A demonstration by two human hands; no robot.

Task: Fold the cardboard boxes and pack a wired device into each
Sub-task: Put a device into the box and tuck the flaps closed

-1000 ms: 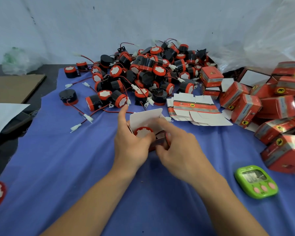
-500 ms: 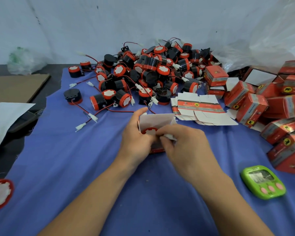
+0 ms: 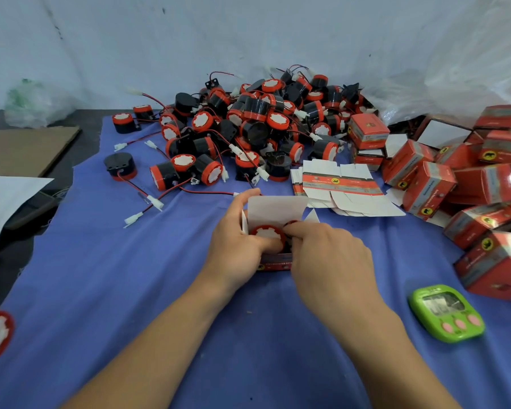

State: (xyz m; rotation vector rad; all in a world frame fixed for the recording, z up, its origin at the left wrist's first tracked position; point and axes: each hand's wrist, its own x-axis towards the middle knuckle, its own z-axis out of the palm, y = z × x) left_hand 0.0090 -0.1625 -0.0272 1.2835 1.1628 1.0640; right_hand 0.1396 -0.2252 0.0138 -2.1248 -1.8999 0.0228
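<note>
Head view: left hand (image 3: 236, 249) is gripping the open box (image 3: 273, 209) by its left side, fingers curled round it and thumb lying on the white face of the wired device (image 3: 266, 233), which is sitting in the box mouth at the middle of the blue cloth (image 3: 130, 276). Right hand (image 3: 328, 261) is pinching the wired device at its right edge with curled fingers. Loose devices (image 3: 248, 128) are lying piled on the far side, flat blanks (image 3: 342, 187) just right of the open box, folded red boxes (image 3: 484, 187) heaped far right, green timer (image 3: 446, 312) near right.

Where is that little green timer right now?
In the head view, the green timer lies on the blue cloth at the lower right, just nearer than the folded red boxes.
</note>
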